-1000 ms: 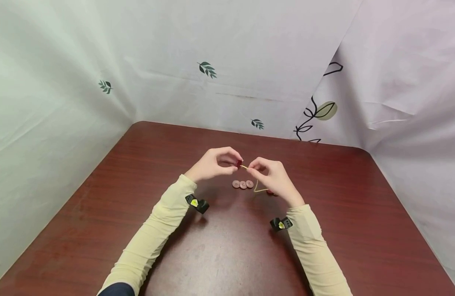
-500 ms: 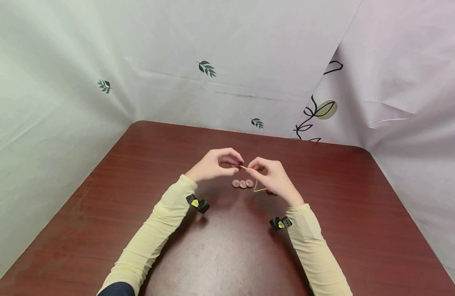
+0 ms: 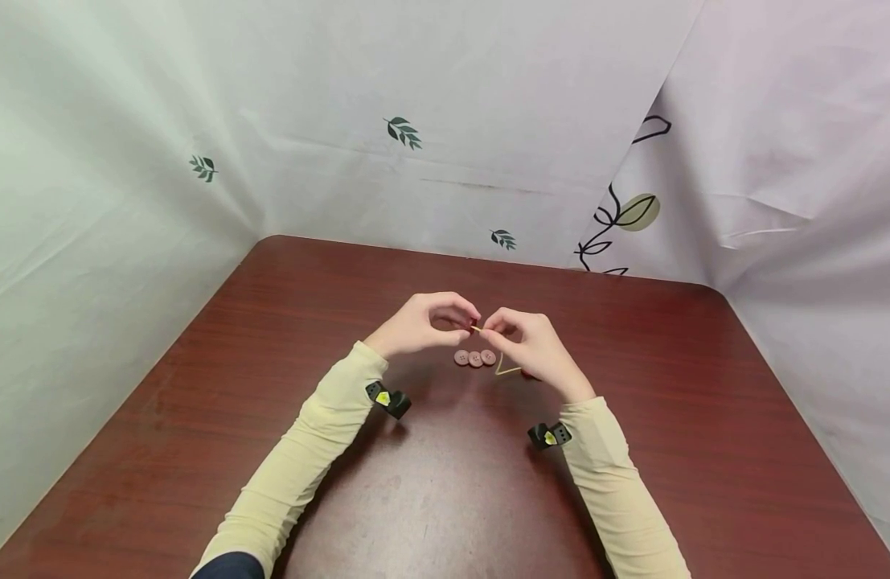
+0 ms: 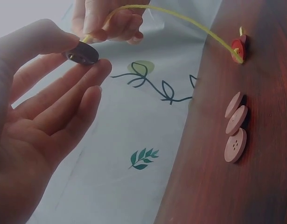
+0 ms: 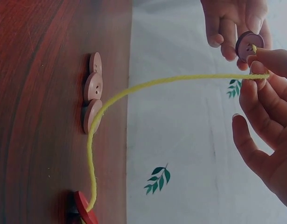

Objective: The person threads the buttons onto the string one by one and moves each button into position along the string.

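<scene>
Fingers (image 4: pixel 102 70) of left hand (image 3: pixel 416 328): pinching dark button (image 5: pixel 246 42) above worktop (image 3: pixel 416 498) | right hand (image 3: pixel 535 344): pinching yellow cord (image 5: pixel 157 82) near its end, tip at dark button's face | cord trails down to red button (image 4: pixel 238 45) on worktop | three pink buttons (image 3: pixel 476 359) in a row nearby

Even light fills the head view, with pale glare on the table (image 3: pixel 423 515). Both wrist views look dimmer.
</scene>
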The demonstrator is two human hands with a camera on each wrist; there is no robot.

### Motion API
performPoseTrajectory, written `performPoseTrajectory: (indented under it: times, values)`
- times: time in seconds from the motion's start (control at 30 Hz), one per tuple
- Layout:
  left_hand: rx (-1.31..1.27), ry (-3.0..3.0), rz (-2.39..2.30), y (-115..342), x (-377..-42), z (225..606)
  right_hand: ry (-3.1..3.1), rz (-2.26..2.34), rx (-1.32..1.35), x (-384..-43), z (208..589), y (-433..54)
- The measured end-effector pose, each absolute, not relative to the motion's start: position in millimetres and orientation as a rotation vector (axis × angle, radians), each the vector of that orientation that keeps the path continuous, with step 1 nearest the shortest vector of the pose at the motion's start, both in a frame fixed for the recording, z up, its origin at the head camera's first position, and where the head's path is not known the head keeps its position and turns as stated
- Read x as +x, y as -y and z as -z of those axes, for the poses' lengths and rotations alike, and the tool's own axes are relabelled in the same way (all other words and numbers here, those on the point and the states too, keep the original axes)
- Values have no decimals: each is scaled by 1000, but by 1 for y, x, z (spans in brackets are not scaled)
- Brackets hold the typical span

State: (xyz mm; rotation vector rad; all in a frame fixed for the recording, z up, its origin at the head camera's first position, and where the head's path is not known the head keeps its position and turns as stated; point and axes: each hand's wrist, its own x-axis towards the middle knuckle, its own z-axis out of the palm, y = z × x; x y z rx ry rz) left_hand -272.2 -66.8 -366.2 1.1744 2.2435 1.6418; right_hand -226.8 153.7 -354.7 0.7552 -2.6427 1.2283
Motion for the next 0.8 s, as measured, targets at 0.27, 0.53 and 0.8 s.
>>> performPoseTrajectory:
  times: [0.27,0.53,0.8]
  values:
    - [1187,-2265,-1632,65,-271,365,2641,-1218,763,-228,356,-153]
    - [1193,-2259,-1657,62,-270,365,2603,-1193,776,-230,360,-151]
    - [1194,-2296,-1625,62,-270,366,2595,-1204,795,-231,360,-150]
